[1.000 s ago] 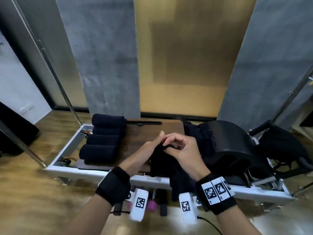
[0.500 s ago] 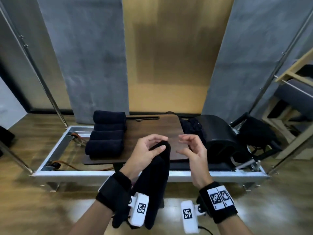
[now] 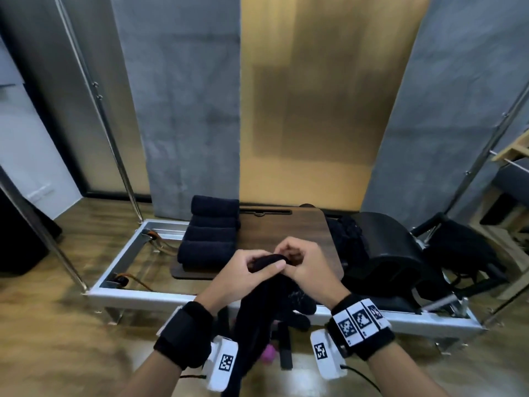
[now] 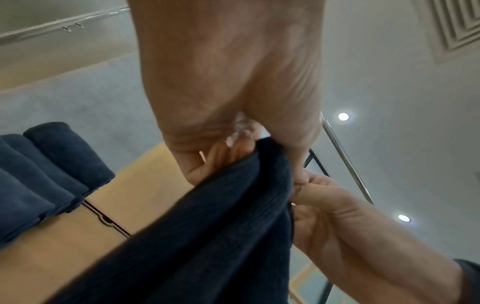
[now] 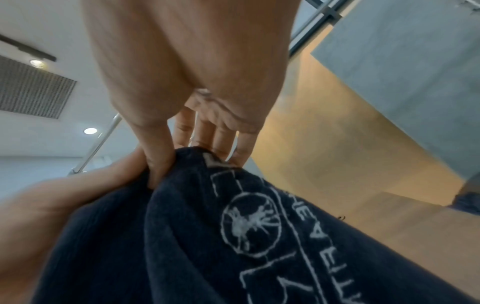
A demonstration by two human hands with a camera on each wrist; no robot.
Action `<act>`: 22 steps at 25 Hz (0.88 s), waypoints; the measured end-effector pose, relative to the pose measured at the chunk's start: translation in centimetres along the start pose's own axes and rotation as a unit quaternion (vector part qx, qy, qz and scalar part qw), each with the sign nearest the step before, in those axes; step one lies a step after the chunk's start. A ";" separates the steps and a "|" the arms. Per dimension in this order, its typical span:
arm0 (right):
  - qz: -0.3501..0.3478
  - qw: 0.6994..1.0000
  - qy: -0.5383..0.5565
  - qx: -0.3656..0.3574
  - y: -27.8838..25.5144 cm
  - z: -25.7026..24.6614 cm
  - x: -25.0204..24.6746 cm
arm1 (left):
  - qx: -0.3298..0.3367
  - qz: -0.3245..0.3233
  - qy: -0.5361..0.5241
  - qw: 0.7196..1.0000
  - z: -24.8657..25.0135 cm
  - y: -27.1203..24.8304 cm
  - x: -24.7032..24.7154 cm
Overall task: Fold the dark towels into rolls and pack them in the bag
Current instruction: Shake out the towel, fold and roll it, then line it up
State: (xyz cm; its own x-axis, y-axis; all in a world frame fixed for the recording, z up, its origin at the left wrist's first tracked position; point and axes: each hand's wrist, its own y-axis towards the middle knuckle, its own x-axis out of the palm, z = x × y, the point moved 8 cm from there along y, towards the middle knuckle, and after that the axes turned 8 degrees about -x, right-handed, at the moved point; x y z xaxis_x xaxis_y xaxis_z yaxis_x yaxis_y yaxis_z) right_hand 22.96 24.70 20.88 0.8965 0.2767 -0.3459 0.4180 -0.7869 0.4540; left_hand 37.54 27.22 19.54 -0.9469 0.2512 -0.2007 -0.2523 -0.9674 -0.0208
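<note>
A dark navy towel (image 3: pixel 266 308) hangs in the air in front of me, held up by its top edge. My left hand (image 3: pixel 252 266) grips that edge, thumb over the cloth (image 4: pixel 233 216). My right hand (image 3: pixel 300 262) pinches the same edge just beside the left one; a white printed logo shows on the towel (image 5: pixel 249 224) below its fingers. Several rolled dark towels (image 3: pixel 210 233) lie stacked on the left of the brown wooden board (image 3: pixel 297 227). A loose heap of dark towels (image 3: pixel 346 239) sits at the board's right end. A black bag (image 3: pixel 461 253) lies at the far right.
The board rests on a low metal frame (image 3: pixel 171 299) on a wooden floor. A black padded barrel (image 3: pixel 383 253) sits right of the board. Slanted steel poles (image 3: pixel 108 110) rise on the left and right. Grey and tan wall panels stand behind.
My right hand, free and open half a second ago, has closed in on the towel's top edge next to the left hand. The towel stays lifted off the board.
</note>
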 end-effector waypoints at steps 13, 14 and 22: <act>0.014 0.998 -0.037 0.052 -0.5 2.0 -3.8 | 0.027 -0.011 -0.016 0.999 -0.4 0.7 -0.2; 0.008 0.998 -0.059 0.033 0.1 1.3 -3.6 | 0.011 -0.025 -0.017 0.999 -0.3 1.1 0.8; 0.051 0.989 -0.133 0.044 0.3 2.6 -4.8 | 0.036 0.096 0.009 0.995 1.6 3.4 0.2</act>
State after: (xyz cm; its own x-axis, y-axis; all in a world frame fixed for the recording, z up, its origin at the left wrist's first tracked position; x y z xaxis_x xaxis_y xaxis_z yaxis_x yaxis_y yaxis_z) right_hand 18.38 21.66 20.55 0.8583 0.0486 -0.5109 0.3031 -0.8514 0.4282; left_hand 36.23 24.05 20.96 -0.9757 0.0599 -0.2109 -0.0805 -0.9927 0.0900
